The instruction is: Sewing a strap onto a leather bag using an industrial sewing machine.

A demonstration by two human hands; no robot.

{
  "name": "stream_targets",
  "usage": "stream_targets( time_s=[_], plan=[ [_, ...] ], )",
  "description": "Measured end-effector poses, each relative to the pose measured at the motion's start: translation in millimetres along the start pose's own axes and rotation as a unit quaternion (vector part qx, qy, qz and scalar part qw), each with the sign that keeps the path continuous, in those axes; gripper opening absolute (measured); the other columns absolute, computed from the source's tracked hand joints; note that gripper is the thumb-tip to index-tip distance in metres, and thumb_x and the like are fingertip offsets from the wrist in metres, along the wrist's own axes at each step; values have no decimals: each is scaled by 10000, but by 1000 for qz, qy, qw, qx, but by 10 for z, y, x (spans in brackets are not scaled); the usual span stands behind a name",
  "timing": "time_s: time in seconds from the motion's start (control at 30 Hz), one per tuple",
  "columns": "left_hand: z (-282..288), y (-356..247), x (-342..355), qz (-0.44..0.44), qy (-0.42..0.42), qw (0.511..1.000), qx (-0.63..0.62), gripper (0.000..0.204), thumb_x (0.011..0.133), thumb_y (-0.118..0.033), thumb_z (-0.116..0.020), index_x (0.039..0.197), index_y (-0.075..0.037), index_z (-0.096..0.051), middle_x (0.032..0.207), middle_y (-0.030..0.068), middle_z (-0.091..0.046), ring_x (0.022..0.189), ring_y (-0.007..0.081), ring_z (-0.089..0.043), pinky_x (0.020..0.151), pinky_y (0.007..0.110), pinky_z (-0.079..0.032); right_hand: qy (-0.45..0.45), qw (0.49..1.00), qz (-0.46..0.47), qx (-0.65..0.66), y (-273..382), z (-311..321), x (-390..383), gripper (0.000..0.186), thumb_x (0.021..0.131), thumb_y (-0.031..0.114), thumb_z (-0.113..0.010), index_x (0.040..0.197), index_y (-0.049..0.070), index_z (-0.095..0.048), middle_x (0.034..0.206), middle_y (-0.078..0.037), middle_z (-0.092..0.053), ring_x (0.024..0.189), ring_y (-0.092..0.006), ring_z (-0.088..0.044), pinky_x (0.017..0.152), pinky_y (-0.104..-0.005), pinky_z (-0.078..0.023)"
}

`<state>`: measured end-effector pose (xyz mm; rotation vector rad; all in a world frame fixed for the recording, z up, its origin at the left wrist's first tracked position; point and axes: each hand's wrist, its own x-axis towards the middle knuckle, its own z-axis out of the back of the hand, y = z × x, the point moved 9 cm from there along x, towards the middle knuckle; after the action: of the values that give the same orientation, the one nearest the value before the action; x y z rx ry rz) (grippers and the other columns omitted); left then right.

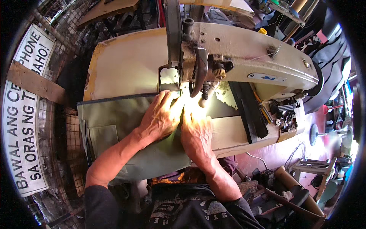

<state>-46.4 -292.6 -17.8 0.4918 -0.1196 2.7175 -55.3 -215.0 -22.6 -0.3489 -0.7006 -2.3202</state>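
Observation:
An olive-green fabric panel (156,154) with a dark bound edge and a stitched pocket lies across the sewing table, its front part hanging over the edge. Its far right corner is under the head of a beige sewing machine (244,45). My left hand (162,116) presses on the panel left of the needle area, fingers bent and pointing at it. Close beside it, my right hand (196,131) rests at the panel's right edge, fingers drawn together. Bright lamp glare washes out the fingertips of both hands, so whatever they pinch is hidden.
Dark strips (248,110) lie on the table right of the machine head. Bobbins and small metal parts (288,118) sit at the table's right end. A wire mesh wall with a white sign (28,126) stands at the left. Rolls and scraps (297,191) crowd the floor at lower right.

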Motion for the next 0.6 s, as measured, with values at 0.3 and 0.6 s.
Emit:
stream_targets(
  time_s=[0.3, 0.6],
  plan=[
    [15, 106, -52, 19, -53, 998, -42, 338, 772, -158, -634, 1085, -30, -653, 1035, 82, -564, 987, 264, -529, 891, 374, -460, 32, 999, 2, 17, -51, -114, 12, 268, 825, 23, -533, 1071, -49, -610, 907, -202, -627, 813, -384, -615, 692, -467, -492],
    [34, 248, -54, 24, -70, 988, -137, 306, 770, -120, -648, 1067, -45, -662, 1016, 80, -584, 982, 273, -536, 859, 405, -452, 49, 997, 3, 63, -57, -127, 26, 281, 797, 20, -563, 1069, -45, -589, 893, -213, -613, 815, -403, -604, 703, -481, -479]
  ],
)
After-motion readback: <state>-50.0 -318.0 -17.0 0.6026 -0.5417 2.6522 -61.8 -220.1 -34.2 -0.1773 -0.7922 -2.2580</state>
